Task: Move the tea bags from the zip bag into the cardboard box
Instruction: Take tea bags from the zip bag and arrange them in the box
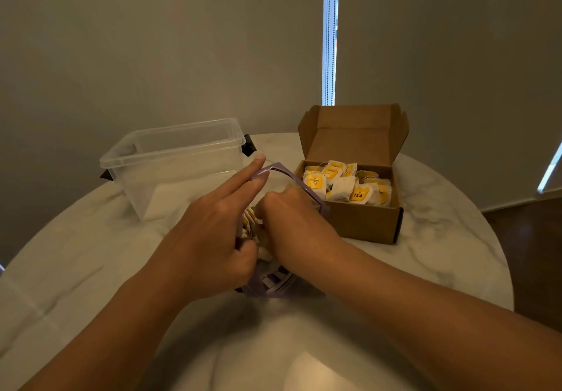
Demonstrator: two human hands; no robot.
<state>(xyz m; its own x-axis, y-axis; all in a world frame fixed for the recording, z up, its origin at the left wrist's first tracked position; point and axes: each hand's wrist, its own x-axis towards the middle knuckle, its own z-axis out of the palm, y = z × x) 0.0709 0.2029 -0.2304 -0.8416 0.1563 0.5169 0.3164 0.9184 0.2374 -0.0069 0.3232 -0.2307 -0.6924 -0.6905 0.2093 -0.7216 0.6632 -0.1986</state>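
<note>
- The cardboard box (365, 223) stands open at the far right of the round table (450, 244), its lid flap upright along the far side
- A loose heap of tea bags (343, 185) with yellow tags already lies in it, filling much of the floor and rising close to the rim
- The zip bag (273, 284), purple-edged, stands near the middle of the table, just left of the box's near left corner, its mouth spread open
- A few pale sachets show inside the bag between the two hands, so I judge the job well along but not finished; how many are left is hidden
- The left hand (209, 238) holds the bag's rim, index and middle fingers stretched along it, the other fingers curled at the near side
- The right hand (292, 220) reaches into the mouth, knuckles up; its fingertips are buried inside, so I cannot tell whether they have closed on anything
- The way to the box is short, to the right and slightly farther off; only the box's left wall needs clearing, and the upright flap closes off the far side, so coming in from above looks easiest
- A clear plastic tub (170, 159) sits far left, apart from the bag and out of that path
- Bare marble shows on the near side and to the right of the box
</note>
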